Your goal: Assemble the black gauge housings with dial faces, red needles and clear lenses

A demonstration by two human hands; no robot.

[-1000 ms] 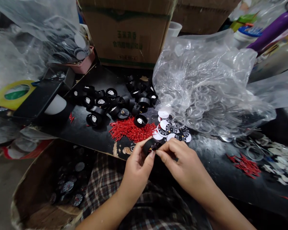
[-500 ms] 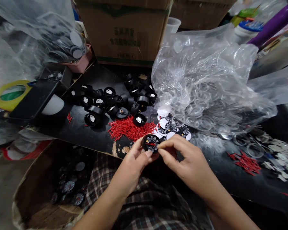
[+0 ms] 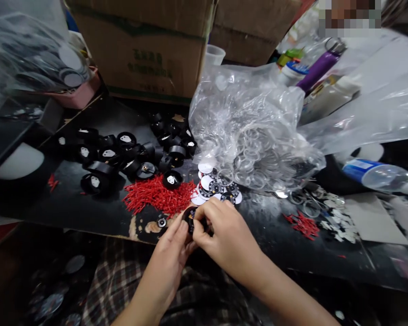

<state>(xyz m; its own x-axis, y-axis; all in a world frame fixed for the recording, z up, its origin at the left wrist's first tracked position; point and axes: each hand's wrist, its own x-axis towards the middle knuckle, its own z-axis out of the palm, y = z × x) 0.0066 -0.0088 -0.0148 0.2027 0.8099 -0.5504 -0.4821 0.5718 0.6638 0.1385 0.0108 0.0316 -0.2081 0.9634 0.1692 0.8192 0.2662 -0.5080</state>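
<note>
My left hand (image 3: 172, 253) is closed around a small black round dial gauge (image 3: 189, 216) and keeps it tilted just over the table's front edge. Over the gauge's face, the thumb and forefinger of my right hand (image 3: 222, 233) are pinched together; what lies between them is hidden. The right fingers cover most of the face, so its pointer cannot be seen. Just beyond my hands is a heap of red pointers (image 3: 158, 194). To its right lie printed black and white dial discs (image 3: 216, 186), partly overlapping. Several black round housings (image 3: 100, 168) stand behind the red heap.
A clear plastic bag of rings (image 3: 255, 149) fills the table's right middle. Cardboard boxes (image 3: 143, 50) stand behind. On the right are a smaller red pile (image 3: 302, 225), white pieces (image 3: 338, 222) and a plastic bottle (image 3: 384, 175). Finished-looking gauges (image 3: 51, 304) lie below the edge, lower left.
My right hand has moved from the gauge's right rim to over its face, hiding the red pointer visible before. The camera view has swung to the right.
</note>
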